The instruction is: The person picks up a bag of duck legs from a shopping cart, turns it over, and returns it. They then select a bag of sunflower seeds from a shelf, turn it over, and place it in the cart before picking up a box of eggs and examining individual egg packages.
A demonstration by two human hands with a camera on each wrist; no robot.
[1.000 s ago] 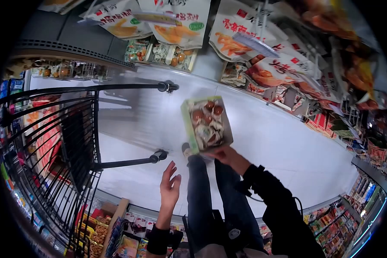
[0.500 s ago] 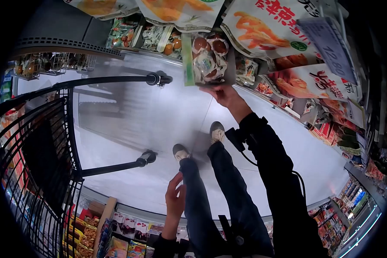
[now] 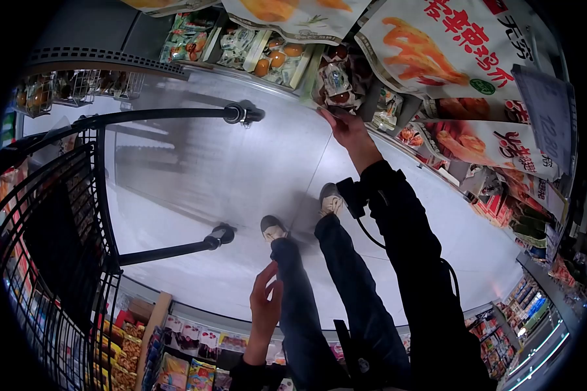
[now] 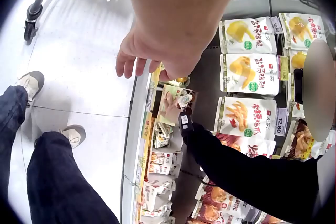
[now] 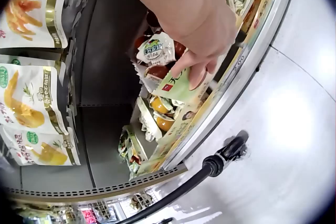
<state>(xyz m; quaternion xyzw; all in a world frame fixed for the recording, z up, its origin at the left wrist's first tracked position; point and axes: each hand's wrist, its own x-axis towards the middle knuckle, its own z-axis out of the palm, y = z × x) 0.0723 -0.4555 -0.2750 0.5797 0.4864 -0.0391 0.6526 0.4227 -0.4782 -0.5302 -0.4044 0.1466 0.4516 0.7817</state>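
Note:
My right hand (image 3: 352, 133) grips the front wall of a green display box (image 5: 181, 90) at the shelf's front edge. Inside the box are brown eggs (image 5: 157, 71) in clear and white wrappers. Beside it in the right wrist view stands a box with yellowish wrapped eggs (image 5: 161, 106). My left hand (image 3: 265, 306) holds nothing, its fingers relaxed, low over my left leg in the head view.
A black shopping cart (image 3: 104, 215) stands on the left. Hanging snack bags (image 3: 430, 45) with price tags (image 3: 544, 124) overhang the boxes. Small wire baskets (image 3: 75, 88) hang off the left shelf, and packaged goods (image 3: 176, 371) line shelves behind my legs.
My right hand has carried the egg box from over the floor up to the shelf and down among the other boxes. The view has shifted closer to the shelf; my left hand stays low.

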